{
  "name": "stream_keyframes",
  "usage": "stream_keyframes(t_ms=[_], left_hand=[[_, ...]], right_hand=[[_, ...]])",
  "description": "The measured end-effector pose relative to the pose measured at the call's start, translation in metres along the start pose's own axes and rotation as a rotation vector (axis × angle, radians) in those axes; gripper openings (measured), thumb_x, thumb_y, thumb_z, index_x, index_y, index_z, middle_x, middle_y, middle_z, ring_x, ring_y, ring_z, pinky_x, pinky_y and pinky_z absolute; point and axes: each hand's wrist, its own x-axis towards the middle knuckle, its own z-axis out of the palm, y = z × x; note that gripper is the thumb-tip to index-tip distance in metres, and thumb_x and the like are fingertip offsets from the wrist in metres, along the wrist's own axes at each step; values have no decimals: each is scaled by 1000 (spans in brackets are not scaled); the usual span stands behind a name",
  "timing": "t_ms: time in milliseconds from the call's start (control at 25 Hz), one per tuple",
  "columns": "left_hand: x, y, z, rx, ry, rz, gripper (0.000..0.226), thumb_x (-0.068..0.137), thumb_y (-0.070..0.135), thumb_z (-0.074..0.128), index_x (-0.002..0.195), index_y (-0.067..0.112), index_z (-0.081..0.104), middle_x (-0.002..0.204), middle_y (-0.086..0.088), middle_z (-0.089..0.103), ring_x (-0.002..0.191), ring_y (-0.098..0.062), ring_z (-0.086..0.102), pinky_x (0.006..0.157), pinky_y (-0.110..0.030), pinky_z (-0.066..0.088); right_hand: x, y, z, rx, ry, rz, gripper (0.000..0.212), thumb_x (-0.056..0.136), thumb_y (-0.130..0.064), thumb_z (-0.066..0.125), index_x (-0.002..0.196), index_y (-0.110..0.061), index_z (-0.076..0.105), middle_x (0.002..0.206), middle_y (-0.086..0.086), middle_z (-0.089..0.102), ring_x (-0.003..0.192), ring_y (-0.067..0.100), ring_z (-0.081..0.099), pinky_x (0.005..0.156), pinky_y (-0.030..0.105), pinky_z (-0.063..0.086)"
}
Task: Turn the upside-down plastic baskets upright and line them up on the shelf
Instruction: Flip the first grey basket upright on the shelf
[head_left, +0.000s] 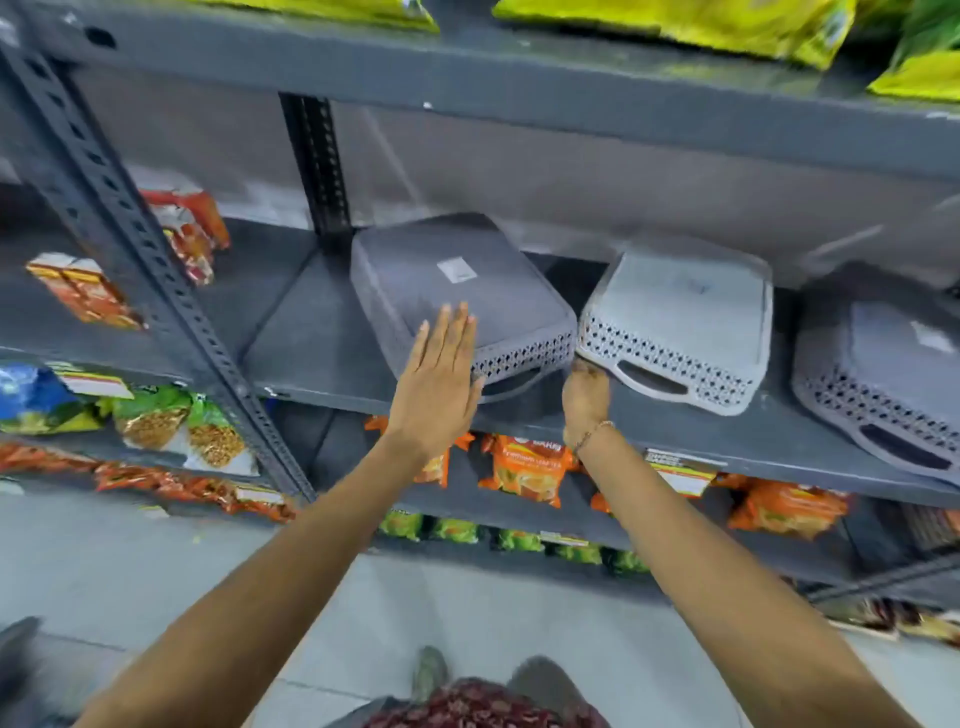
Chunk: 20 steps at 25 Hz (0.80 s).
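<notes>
Head camera looks down at a grey metal shelf (322, 332) where three plastic baskets lie upside down, bottoms up. The dark grey basket (457, 291) is on the left, turned at an angle, with a small label on its bottom. Just beside it on the right lies the light grey basket (680, 322), also turned a little; their near corners almost touch. The third basket (883, 374), dark grey, lies further right and is partly cut by the picture edge.

The left hand (441, 379) is open and flat, fingers straight and together, and it rests against the near left corner of the dark grey basket. The right hand (586, 395), with a thin bracelet on the wrist, is at the near corner of the light grey basket, its fingers curled under the rim. It seems to grip the rim, but the fingers are hidden.

Orange snack packets (524, 467) lie on the shelf below.
</notes>
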Motion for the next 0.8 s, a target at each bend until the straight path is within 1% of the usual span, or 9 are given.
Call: stream_keyframes(t_ms=[80, 120, 200, 280, 320, 400, 480, 640, 800], left_hand=[[4, 1, 4, 44, 0, 11, 70, 96, 37, 40, 150, 1, 15, 160, -15, 17, 149, -29, 16, 120, -44, 10], [1, 2, 9, 78, 9, 30, 72, 95, 39, 42, 150, 1, 14, 160, -15, 17, 149, -29, 16, 120, -45, 9], [-5, 4, 17, 135, -13, 64, 80, 93, 48, 42, 150, 2, 10, 161, -15, 13, 149, -29, 13, 119, -45, 5], [-8, 2, 20, 187, -29, 63, 89, 90, 56, 43, 150, 1, 6, 161, -16, 12, 149, -30, 12, 118, -46, 3], [-8, 1, 21, 205, -25, 53, 93, 88, 58, 45, 150, 1, 7, 160, -16, 13, 149, -30, 13, 118, -47, 4], [-7, 0, 21, 224, -40, 17, 98, 84, 61, 51, 150, 0, 10, 160, -17, 16, 148, -32, 15, 118, -48, 6], [-8, 0, 19, 226, -64, -24, 102, 82, 61, 54, 150, 2, 8, 160, -18, 14, 148, -34, 15, 117, -52, 7], [-6, -3, -1, 91, -36, -223, 98, 80, 38, 63, 152, 10, 3, 161, -18, 10, 147, -41, 11, 114, -64, 12], [-9, -9, -36, -283, 85, -483, 100, 78, 23, 67, 151, 5, 2, 156, -19, 21, 143, -38, 23, 114, -60, 22]], right_hand=[[4, -5, 5, -17, -12, 106, 35, 99, -9, 35, 65, -16, 41, 68, -2, 39, 61, 9, 37, 49, 9, 40], [5, -7, 7, 18, -8, 135, 38, 99, -8, 34, 63, -19, 37, 71, 0, 43, 63, 9, 38, 51, 6, 41], [-4, -17, 10, 120, -7, 157, 34, 97, -9, 33, 67, -16, 46, 98, 15, 62, 73, 14, 50, 83, 25, 51], [-6, -22, 11, 186, 10, 225, 32, 96, -10, 30, 89, 1, 59, 129, 27, 56, 98, 29, 62, 103, 45, 44], [-9, -29, 10, 211, 11, 249, 33, 95, -9, 29, 92, 2, 60, 128, 27, 57, 100, 33, 62, 99, 43, 47], [-9, -34, 11, 257, -17, 335, 34, 95, -10, 28, 73, -11, 54, 93, 17, 64, 72, 22, 59, 77, 31, 50], [-13, -40, 12, 322, -65, 418, 33, 97, -12, 28, 70, -14, 48, 69, 4, 51, 57, 14, 49, 66, 27, 47], [-42, -70, 17, 480, -203, 302, 29, 99, -16, 37, 74, -17, 52, 69, 0, 54, 61, 12, 53, 58, 22, 44], [-77, -101, 19, 566, -467, 5, 28, 99, -17, 39, 79, -16, 60, 74, 0, 59, 70, 12, 60, 72, 23, 51]])
